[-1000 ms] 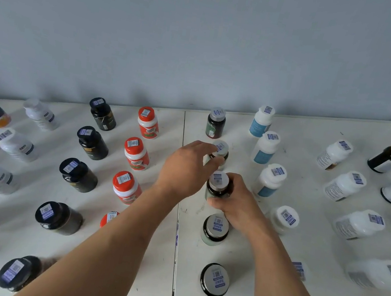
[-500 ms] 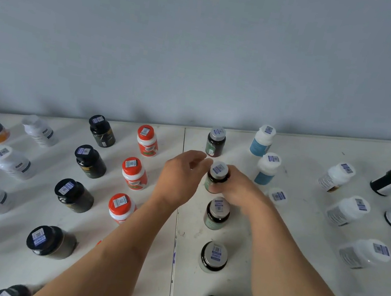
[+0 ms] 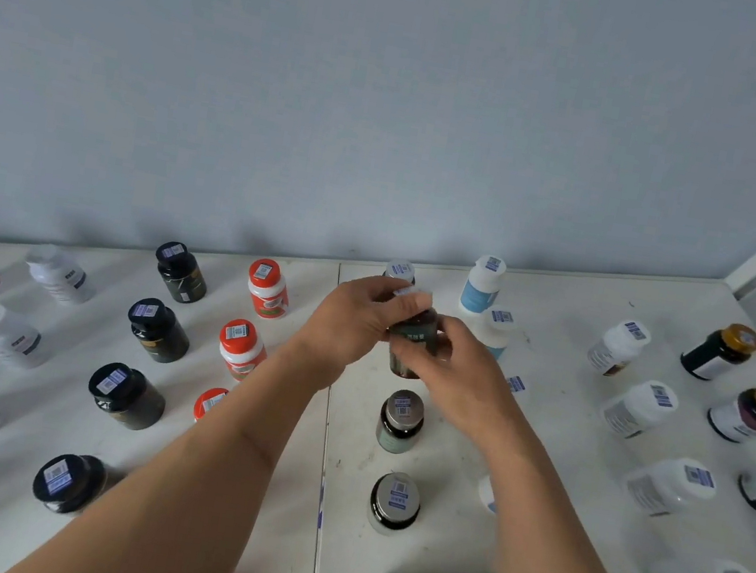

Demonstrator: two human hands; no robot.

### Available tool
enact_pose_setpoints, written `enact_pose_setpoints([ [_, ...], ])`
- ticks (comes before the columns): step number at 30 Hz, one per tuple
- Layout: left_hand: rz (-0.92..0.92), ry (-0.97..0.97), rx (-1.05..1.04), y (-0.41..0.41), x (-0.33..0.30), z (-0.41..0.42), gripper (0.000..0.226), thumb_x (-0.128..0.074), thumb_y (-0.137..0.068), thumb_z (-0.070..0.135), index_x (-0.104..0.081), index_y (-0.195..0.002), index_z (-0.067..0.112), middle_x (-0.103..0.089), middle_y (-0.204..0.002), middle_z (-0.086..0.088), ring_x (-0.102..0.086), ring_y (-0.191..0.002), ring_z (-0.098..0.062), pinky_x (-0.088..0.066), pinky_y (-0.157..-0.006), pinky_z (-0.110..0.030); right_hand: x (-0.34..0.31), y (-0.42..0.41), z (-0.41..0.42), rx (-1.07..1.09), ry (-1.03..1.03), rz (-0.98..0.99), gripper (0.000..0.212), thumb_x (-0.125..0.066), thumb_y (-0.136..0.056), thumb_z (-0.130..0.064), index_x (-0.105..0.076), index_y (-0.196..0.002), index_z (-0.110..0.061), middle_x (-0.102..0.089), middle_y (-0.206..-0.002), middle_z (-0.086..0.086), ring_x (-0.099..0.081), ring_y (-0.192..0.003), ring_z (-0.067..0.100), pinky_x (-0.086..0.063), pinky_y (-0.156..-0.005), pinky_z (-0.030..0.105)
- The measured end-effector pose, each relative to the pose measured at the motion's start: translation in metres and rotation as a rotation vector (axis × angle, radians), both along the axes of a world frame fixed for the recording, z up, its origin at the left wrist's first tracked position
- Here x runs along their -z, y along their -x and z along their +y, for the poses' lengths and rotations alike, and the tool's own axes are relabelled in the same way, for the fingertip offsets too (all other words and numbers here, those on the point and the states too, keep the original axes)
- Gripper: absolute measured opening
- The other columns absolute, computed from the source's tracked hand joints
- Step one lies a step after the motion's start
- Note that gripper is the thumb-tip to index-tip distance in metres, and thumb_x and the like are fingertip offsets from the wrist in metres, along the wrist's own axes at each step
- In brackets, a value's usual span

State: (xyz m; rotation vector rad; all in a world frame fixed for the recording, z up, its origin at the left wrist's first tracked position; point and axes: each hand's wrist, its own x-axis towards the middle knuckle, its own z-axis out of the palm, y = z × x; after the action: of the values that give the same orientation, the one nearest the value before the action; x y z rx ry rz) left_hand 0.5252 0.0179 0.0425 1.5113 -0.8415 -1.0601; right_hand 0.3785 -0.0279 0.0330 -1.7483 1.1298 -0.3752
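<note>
Head view. White table carries upright bottles in columns, each with a barcode sticker on its cap. Left of the hands stand red-capped bottles, then black bottles further out. To the right are blue-labelled white bottles, plain white bottles, and gold-capped bottles near the far edge. Grey-capped dark bottles line up toward the camera, the first just below the hands. Another grey cap shows behind the left knuckles. Left forearm covers part of the nearest red cap.

Dark bottle is held between both hands, in line with the grey-capped column. Left hand curls over its cap from the left. Right hand wraps its body from the right. The hands are close together, both clamped on this bottle. Whether its base touches the table, cannot tell.
</note>
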Motion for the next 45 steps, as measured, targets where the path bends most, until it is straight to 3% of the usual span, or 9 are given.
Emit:
enact_pose_setpoints([
  [8, 0.319, 0.038, -0.09, 0.015, -0.001, 0.006, 0.042, -0.074, -0.079, 0.032, -0.071, -0.104, -0.002, -0.074, -0.102, -0.017, -0.071, -0.091, -0.026, -0.057, -0.088, -0.033, 0.001, 0.006, 0.026, 0.141, 0.096, -0.037, 0.054, -0.077, -0.078, -0.05, -0.048, -0.119, -0.031, -0.061, -0.106, -0.009, -0.062, -0.092, 0.007, -0.045, -0.07, 0.023],
  [12, 0.361, 0.088, -0.068, 0.016, -0.004, 0.012, 0.04, -0.068, -0.086, 0.029, -0.069, -0.11, -0.004, -0.073, -0.104, -0.017, -0.068, -0.094, -0.024, -0.055, -0.094, -0.036, 0.002, 0.016, 0.027, 0.09, -0.166, -0.235, 0.027, -0.068, -0.085, -0.051, -0.061, -0.106, -0.035, -0.073, -0.099, -0.011, -0.069, -0.096, 0.008, -0.053, -0.094, 0.037],
  [17, 0.291, 0.07, -0.062, 0.022, -0.009, 0.014, 0.05, -0.073, -0.071, 0.039, -0.071, -0.104, 0.001, -0.074, -0.1, -0.015, -0.071, -0.092, -0.024, -0.055, -0.093, -0.034, -0.002, 0.014, 0.033, 0.141, 0.058, -0.149, 0.05, -0.077, -0.081, -0.042, -0.045, -0.117, -0.029, -0.06, -0.102, -0.014, -0.06, -0.09, -0.002, -0.042, -0.069, 0.014],
  [22, 0.362, 0.089, -0.047, 0.017, -0.007, 0.017, 0.049, -0.072, -0.075, 0.034, -0.07, -0.107, -0.003, -0.072, -0.105, -0.019, -0.068, -0.097, -0.029, -0.053, -0.098, -0.04, 0.001, 0.018, 0.028, 0.123, -0.135, -0.287, 0.033, -0.07, -0.089, -0.04, -0.057, -0.116, -0.027, -0.071, -0.094, -0.009, -0.069, -0.091, 0.008, -0.055, -0.092, 0.037],
  [27, 0.34, 0.065, -0.056, 0.016, -0.004, 0.018, 0.034, -0.069, -0.085, 0.027, -0.071, -0.105, -0.001, -0.072, -0.107, -0.021, -0.07, -0.1, -0.031, -0.054, -0.096, -0.038, 0.005, 0.011, 0.03, 0.156, 0.108, -0.176, 0.051, -0.081, -0.078, -0.036, -0.044, -0.112, -0.029, -0.059, -0.101, -0.011, -0.06, -0.085, -0.001, -0.042, -0.064, 0.008],
  [32, 0.39, 0.111, -0.013, 0.011, -0.005, 0.018, 0.046, -0.069, -0.08, 0.026, -0.067, -0.111, -0.007, -0.071, -0.102, -0.019, -0.067, -0.094, -0.027, -0.056, -0.093, -0.035, 0.004, 0.013, 0.023, 0.107, -0.108, -0.309, 0.047, -0.074, -0.079, -0.05, -0.057, -0.118, -0.03, -0.071, -0.106, -0.004, -0.069, -0.092, 0.01, -0.056, -0.087, 0.033],
  [36, 0.386, 0.1, -0.014, 0.009, -0.004, 0.017, 0.051, -0.071, -0.079, 0.028, -0.065, -0.114, -0.009, -0.069, -0.107, -0.021, -0.066, -0.099, -0.03, -0.053, -0.097, -0.038, 0.003, 0.006, 0.023, 0.141, 0.004, -0.258, 0.045, -0.081, -0.081, -0.032, -0.051, -0.113, -0.025, -0.064, -0.099, -0.012, -0.064, -0.083, -0.003, -0.048, -0.075, 0.013],
  [40, 0.368, 0.107, 0.021, 0.002, -0.003, 0.018, 0.052, -0.069, -0.081, 0.027, -0.063, -0.119, -0.008, -0.067, -0.115, -0.027, -0.065, -0.103, -0.031, -0.051, -0.101, -0.039, 0.002, 0.006, 0.017, 0.12, -0.128, -0.332, 0.042, -0.078, -0.076, -0.045, -0.059, -0.109, -0.028, -0.071, -0.101, -0.004, -0.071, -0.088, 0.01, -0.057, -0.086, 0.038],
  [45, 0.288, 0.096, 0.041, 0.0, -0.008, 0.013, 0.049, -0.069, -0.081, 0.027, -0.065, -0.118, -0.005, -0.067, -0.119, -0.026, -0.065, -0.11, -0.034, -0.05, -0.104, -0.038, 0.0, 0.005, 0.002, 0.015, -0.055, -0.239, 0.045, -0.078, -0.083, -0.026, -0.059, -0.123, -0.026, -0.07, -0.106, -0.002, -0.069, -0.097, 0.012, -0.058, -0.083, 0.032],
])
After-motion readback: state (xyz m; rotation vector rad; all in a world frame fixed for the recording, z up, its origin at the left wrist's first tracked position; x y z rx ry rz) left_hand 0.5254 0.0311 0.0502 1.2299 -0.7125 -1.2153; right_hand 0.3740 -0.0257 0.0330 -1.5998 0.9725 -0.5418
